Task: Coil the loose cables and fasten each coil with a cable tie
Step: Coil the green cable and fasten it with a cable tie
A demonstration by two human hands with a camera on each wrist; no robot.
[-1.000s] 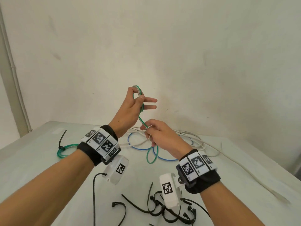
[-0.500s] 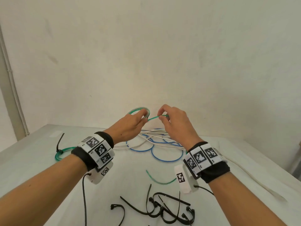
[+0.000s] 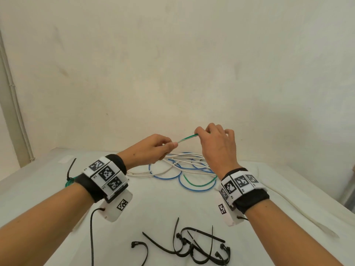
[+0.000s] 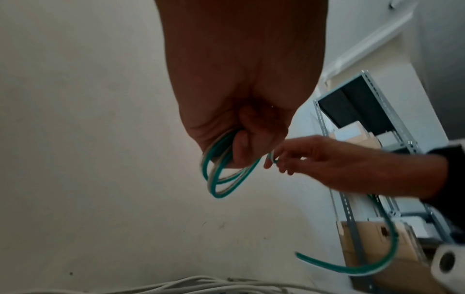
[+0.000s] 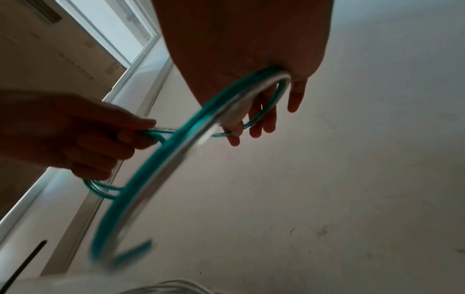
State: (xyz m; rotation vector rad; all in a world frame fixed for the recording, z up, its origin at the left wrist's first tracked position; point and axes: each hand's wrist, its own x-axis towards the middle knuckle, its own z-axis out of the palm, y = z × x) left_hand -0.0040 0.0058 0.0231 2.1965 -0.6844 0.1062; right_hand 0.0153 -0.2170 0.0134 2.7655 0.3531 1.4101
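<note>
A green cable (image 3: pixel 187 138) stretches between my two hands above the table. My left hand (image 3: pixel 170 147) grips a small coil of it (image 4: pixel 224 175), with the loops hanging below the curled fingers. My right hand (image 3: pixel 199 134) pinches the same cable a short way to the right (image 4: pixel 273 159). From the right hand the cable curves round in a wide loop (image 5: pixel 161 169), and its free tail (image 3: pixel 199 184) hangs down toward the table. Several black cable ties (image 3: pixel 192 244) lie loose at the near edge.
Loose white cables (image 3: pixel 184 160) and a blue cable (image 3: pixel 165 177) lie tangled on the white table (image 3: pixel 153 208) beneath my hands. A green coil fastened with a black tie (image 3: pixel 70 181) lies at the left. The wall stands close behind.
My left hand has come down from holding the coil upright. My right hand has risen level with it and moved right, drawing the cable out; the tail swung right.
</note>
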